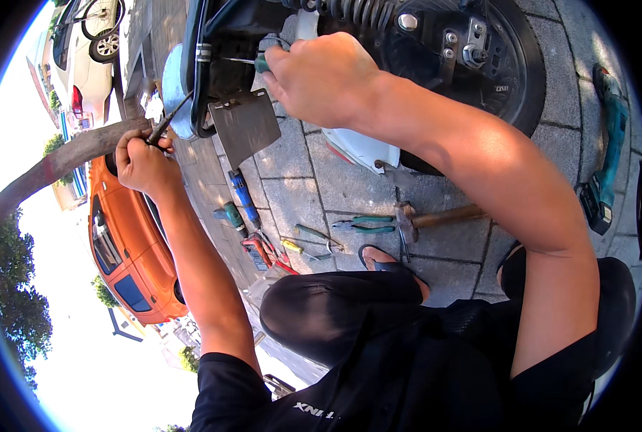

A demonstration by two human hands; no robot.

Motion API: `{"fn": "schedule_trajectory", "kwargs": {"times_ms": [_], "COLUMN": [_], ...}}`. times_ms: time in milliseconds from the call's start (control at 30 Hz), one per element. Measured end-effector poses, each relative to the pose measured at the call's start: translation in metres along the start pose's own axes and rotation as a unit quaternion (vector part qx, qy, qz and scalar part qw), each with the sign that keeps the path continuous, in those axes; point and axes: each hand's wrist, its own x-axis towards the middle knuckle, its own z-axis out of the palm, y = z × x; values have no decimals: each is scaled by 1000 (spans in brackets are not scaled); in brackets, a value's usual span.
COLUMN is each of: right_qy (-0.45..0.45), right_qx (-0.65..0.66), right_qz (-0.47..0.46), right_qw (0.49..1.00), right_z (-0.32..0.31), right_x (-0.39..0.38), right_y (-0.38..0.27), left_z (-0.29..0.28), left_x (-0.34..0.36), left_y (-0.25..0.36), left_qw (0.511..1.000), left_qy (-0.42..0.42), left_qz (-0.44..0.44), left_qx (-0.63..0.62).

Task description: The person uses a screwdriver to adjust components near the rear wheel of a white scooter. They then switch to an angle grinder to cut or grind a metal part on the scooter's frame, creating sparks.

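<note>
Green-handled screwdriver (262, 64), in the right hand (324, 79), shaft jutting left of the fingers

White capitals (314, 411) mark the black shirt (407, 381), small characters (502, 88) the wheel hub (411, 68).

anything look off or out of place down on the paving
No spill or obvious damage shows. The hammer and green-handled pliers lie loose on the paving close to the sandalled left foot, which seems an awkward spot for tools.
</note>
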Motion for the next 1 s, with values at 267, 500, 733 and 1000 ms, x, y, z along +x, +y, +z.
{"fn": "schedule_trajectory", "kwargs": {"times_ms": [267,500,733,1000], "right_qy": [5,-179,-43,-144], "right_qx": [283,640,387,364], "right_qz": [118,266,173,204], "right_qw": [952,698,905,897], "right_z": [6,1,14,-21], "right_x": [9,1,7,30], "right_y": [-3,-8,-5,5], "left_z": [-4,-5,0,-4], "left_x": [6,6,2,2], "left_y": [-3,-2,-7,-6], "left_qw": [1000,1000,999,1000], "left_qy": [-7,-5,-4,15], "left_qz": [11,-2,5,6], "left_qx": [11,-12,-39,-8]}}
